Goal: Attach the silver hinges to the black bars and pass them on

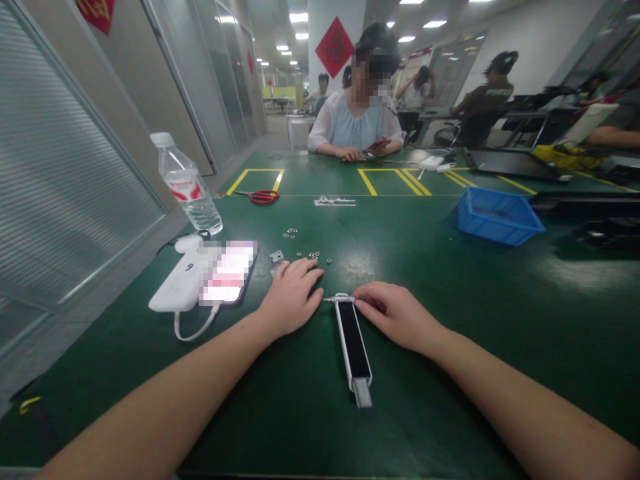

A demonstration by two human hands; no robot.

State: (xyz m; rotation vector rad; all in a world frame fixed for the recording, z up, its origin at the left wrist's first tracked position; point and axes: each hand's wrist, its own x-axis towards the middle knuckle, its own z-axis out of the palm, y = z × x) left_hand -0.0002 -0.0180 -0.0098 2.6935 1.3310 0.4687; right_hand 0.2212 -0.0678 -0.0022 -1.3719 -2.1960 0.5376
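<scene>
Showing a black face edged white, the slim device is pinched by right fingers; left fingers rest loose.

An open-plan office, by the look of it, partly serving as a workshop: glass partitions line the left side, bright panels glow overhead, and people sit farther back. The green worktop, marked with yellow tape, carries a blue bin and scissors.

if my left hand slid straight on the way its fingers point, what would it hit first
Probably the small, round, silvery metal rings just beyond the left hand; which one first is hard to tell.
</scene>
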